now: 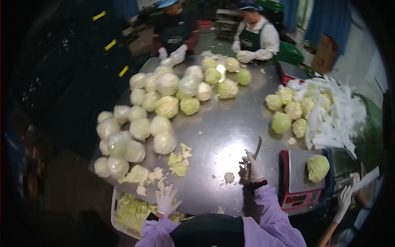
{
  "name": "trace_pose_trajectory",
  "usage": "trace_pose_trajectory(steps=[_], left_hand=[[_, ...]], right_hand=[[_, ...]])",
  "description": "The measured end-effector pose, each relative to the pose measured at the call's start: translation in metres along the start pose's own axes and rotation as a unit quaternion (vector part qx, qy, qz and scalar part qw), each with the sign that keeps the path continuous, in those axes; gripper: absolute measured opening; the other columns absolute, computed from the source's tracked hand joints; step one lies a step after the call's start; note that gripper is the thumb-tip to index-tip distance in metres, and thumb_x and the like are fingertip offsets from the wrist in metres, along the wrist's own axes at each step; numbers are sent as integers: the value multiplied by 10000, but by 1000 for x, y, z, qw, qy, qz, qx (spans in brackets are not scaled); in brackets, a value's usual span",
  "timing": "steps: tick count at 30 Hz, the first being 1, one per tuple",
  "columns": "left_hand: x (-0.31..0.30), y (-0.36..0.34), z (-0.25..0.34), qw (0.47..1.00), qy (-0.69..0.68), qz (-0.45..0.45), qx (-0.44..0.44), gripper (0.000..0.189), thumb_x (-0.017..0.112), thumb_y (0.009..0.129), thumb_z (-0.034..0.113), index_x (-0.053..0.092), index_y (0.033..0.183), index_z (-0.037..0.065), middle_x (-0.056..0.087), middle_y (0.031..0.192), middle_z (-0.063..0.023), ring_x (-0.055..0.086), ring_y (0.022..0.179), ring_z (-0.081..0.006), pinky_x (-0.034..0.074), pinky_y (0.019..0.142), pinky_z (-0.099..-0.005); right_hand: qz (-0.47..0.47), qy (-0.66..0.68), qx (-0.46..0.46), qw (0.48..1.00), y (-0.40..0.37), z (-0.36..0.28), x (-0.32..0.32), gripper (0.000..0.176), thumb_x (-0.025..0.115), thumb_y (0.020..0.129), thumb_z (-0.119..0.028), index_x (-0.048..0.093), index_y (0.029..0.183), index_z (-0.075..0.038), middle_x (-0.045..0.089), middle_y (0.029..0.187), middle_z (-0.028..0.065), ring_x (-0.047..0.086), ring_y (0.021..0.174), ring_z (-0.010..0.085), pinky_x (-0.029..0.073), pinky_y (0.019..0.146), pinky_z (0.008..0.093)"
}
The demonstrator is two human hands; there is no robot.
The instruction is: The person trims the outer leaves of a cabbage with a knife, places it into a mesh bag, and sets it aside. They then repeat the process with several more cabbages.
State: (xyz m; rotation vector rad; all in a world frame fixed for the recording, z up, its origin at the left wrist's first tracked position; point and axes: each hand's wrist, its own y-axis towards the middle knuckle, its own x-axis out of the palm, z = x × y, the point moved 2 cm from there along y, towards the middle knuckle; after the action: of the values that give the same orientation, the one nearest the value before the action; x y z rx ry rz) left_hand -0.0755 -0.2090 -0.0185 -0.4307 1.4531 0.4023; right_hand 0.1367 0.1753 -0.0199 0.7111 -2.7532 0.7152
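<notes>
My left hand (166, 199), in a white glove, has its fingers spread and holds nothing. It is over the edge of a white crate (115, 204) full of loose cabbage leaves (138, 212), close to trimmed leaf scraps (155, 175) on the table's near edge. My right hand (255, 168), also gloved, is closed around a knife with a narrow, curved blade (258, 146) that points away from me. Beneath it is the bare metal table (205, 142), with a small cut piece (229, 177) just to the left.
Many cabbages (166, 83) cover the table's left and far side, several in clear wrap. A red scale (302, 199) bears one cabbage (317, 168). White foam nets (335, 111) are heaped behind it. Two co-workers stand opposite; another person's gloved hand (344, 202) is at right.
</notes>
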Motion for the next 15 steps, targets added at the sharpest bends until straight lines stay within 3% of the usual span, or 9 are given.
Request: trace_pose_trajectory(steps=[2,4,6,7,8,10,12,13,15], left_hand=[[-7,-40,-48,997,-6,-5,-75,672,641,767,520,502,1327,177,377,1452,-107,254,1352,-431,195,1082,-590],[-1,-79,-96,966,-6,-4,-258,687,661,762,508,509,1317,132,382,1447,-121,274,1346,-415,250,1082,-539],[-20,-88,-116,947,-23,-29,-320,712,687,753,487,499,1316,95,390,1437,-140,303,1335,-399,283,1076,-501],[-32,-85,-123,928,-38,-59,-367,737,713,744,466,489,1316,58,398,1426,-159,332,1324,-382,315,1070,-463],[-43,-72,-121,926,-39,-58,-372,737,713,744,466,489,1316,58,398,1426,-159,332,1324,-382,315,1070,-463],[-69,-22,-102,930,-202,136,-274,804,754,728,421,442,1336,-4,418,1399,-196,392,1288,-356,348,1052,-430],[-73,28,-87,919,-233,200,-246,856,775,717,397,401,1358,-30,430,1377,-225,418,1267,-357,353,1052,-393],[-71,54,-85,918,-235,206,-244,856,775,717,397,401,1358,-30,430,1377,-225,418,1267,-357,353,1052,-393],[-71,108,-82,917,-266,219,-203,872,759,730,419,380,1376,-28,427,1381,-222,397,1285,-358,334,1065,-401]], right_hand=[[58,-291,-36,954,-3,28,12,389,620,896,-268,553,1191,-25,616,945,82,611,735,185,478,553,295],[95,-555,-289,774,-17,75,29,317,616,888,-221,583,1126,-13,612,850,69,594,632,156,476,552,277],[-51,-497,-352,792,-42,117,71,352,632,882,-287,600,1132,-40,617,848,98,603,651,160,484,591,288],[-203,-442,-138,863,-66,112,104,339,626,893,-275,596,1129,-34,613,819,74,592,643,138,490,599,273],[-337,-355,86,868,-97,101,133,325,619,904,-262,593,1127,-27,609,790,51,582,635,117,495,607,258],[-441,-380,51,811,-115,113,150,367,624,906,-277,584,1182,-37,614,806,34,568,634,101,486,605,240],[-448,-348,168,806,-110,121,143,371,605,916,-239,572,1235,-52,616,812,17,556,628,82,474,591,224],[-435,-310,137,834,-112,106,139,410,601,912,-281,571,1264,-74,619,810,19,537,589,76,458,546,236],[-387,-244,199,867,-110,94,119,378,554,935,-215,557,1270,-40,641,879,22,549,607,61,459,549,203]])
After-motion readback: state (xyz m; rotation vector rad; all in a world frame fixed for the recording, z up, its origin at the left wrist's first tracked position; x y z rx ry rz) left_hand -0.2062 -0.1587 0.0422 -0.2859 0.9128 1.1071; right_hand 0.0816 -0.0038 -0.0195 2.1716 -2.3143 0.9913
